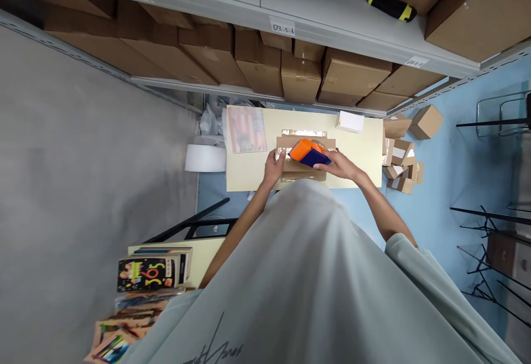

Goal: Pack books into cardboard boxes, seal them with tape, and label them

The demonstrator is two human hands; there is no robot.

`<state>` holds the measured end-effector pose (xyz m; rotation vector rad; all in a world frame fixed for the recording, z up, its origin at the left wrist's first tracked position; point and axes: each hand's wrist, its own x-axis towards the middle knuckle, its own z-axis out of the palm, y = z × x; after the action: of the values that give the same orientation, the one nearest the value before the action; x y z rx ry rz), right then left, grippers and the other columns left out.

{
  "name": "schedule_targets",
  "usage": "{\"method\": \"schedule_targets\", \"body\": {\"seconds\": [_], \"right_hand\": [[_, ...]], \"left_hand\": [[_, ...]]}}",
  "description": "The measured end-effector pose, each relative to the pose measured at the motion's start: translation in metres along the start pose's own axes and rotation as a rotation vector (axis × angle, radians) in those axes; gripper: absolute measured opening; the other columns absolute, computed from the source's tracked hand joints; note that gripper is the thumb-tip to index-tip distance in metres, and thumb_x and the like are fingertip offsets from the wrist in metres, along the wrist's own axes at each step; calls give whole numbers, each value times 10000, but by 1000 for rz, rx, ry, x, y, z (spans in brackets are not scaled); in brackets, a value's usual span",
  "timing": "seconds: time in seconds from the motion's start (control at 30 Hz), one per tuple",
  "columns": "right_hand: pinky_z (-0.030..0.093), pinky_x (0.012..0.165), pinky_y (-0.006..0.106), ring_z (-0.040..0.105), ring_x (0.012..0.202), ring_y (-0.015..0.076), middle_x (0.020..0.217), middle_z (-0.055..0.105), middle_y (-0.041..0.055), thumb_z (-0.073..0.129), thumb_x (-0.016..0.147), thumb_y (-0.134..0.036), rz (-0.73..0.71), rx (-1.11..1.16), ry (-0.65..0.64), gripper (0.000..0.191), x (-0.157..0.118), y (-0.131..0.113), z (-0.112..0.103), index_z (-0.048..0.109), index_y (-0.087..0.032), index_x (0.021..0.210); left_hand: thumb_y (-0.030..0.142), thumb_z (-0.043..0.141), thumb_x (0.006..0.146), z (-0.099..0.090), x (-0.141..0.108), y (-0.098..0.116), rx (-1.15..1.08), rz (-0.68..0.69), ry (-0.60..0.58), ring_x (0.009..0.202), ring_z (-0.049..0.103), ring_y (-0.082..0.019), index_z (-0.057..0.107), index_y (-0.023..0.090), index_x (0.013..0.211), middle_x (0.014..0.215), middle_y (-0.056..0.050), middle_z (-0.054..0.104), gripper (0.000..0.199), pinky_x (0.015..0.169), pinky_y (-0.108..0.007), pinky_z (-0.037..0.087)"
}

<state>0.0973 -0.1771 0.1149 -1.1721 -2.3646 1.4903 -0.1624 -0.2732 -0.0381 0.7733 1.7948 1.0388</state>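
Note:
A flattened-looking cardboard box (298, 171) lies on the cream table in front of me, with shiny clear tape along its edges and left side. My right hand (338, 165) is closed around an orange and dark blue tape dispenser (309, 151), held tilted over the middle of the box. Part of what looks like a tape roll shows behind it. At the box's left edge, my left hand (274, 167) grips the cardboard between thumb and fingers. Its fingertips are partly hidden.
On the cream table (249, 173) lie a striped printed sheet (248, 130) and a white box (350, 121). Shelves of cartons (301, 76) overhang the far side. Small cartons (402, 156) are piled at right; a white roll (205, 158) stands left. Books (149, 274) lie lower left.

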Motion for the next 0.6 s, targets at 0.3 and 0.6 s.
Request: {"method": "schedule_targets", "body": {"seconds": [0.3, 0.6], "right_hand": [[547, 784, 403, 605, 734, 255, 768, 632, 34, 518, 963, -938, -16, -70, -60, 702, 7, 8, 22, 607, -258, 813], [551, 846, 410, 656, 799, 273, 840, 687, 62, 561, 992, -882, -36, -50, -63, 668, 5, 6, 24, 690, -230, 920]], "left_hand": [[687, 704, 989, -25, -7, 26, 1, 112, 89, 1488, 605, -349, 678, 233, 1433, 1566, -180, 653, 636, 1281, -526, 485], [690, 819, 902, -57, -41, 92, -5, 218, -368, 1258, 752, -323, 799, 250, 1306, 1348, -105, 785, 598, 1181, -489, 595]]}}
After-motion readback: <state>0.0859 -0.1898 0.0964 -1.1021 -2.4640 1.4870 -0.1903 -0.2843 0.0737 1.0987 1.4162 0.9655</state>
